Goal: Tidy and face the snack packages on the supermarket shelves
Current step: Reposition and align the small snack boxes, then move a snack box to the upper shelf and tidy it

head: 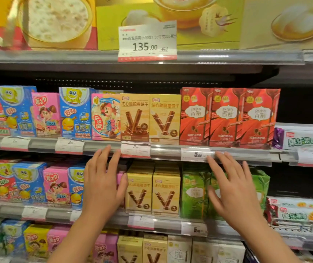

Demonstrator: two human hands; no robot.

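Snack boxes fill the shelves I am looking at, standing upright in rows with their fronts toward me. On the middle shelf I see two yellow wafer-roll boxes (pixel 150 118) side by side at the centre, touching three red biscuit-stick boxes (pixel 229 116) to their right. Left of them stand pink cartoon boxes (pixel 105 116) and blue cartoon boxes (pixel 75 112). One shelf down, two more yellow boxes (pixel 152 193) stand between my hands, with green boxes (pixel 195 192) just beside them on the right.

My left hand (pixel 102 181) is raised in front of the lower shelf, fingers straight and slightly spread, holding nothing; its fingertips reach up to the shelf rail (pixel 170 151) of the middle shelf, and its thumb lies close to the left edge of the lower yellow boxes. I cannot tell whether it touches them. My right hand (pixel 235 188) is also flat with fingers spread wide, holding nothing, in front of the green boxes, fingertips near the rail by the price tag reading 5.90 (pixel 196 154).

Other small tags sit along both rails. On the top shelf are large yellow gift boxes (pixel 199 21) with a big price card marked 135.00 (pixel 147 41) hanging from the edge. At far right, white wrapped packs (pixel 307 139) lie flat.
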